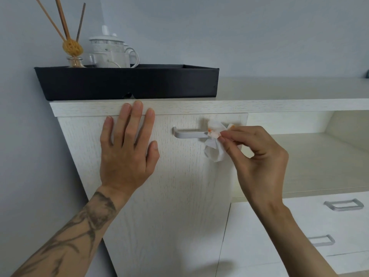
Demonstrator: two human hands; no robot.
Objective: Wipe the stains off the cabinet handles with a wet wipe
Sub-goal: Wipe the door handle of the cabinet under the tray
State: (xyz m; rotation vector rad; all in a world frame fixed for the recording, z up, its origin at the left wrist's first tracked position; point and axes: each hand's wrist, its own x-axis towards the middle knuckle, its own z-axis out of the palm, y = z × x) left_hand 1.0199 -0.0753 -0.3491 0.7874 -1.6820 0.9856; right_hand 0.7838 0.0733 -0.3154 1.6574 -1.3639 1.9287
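Head view: wet wipe hides handle's right end.

Cabinet door: pale whitish wood grain with fine vertical streaks.
Counter: same pale grain on its edge, cream on top.
Handle: brushed silver.
Wet wipe: white with orange-red smears.
Tray: matt black.
Teapot: white with a grey patterned band.
Diffuser ball: yellow, netted.
Reeds: brown and tan.
Wall: light grey-blue.
Left forearm: dark grey tattoo lines.
Drawer handles: silver, on white fronts.
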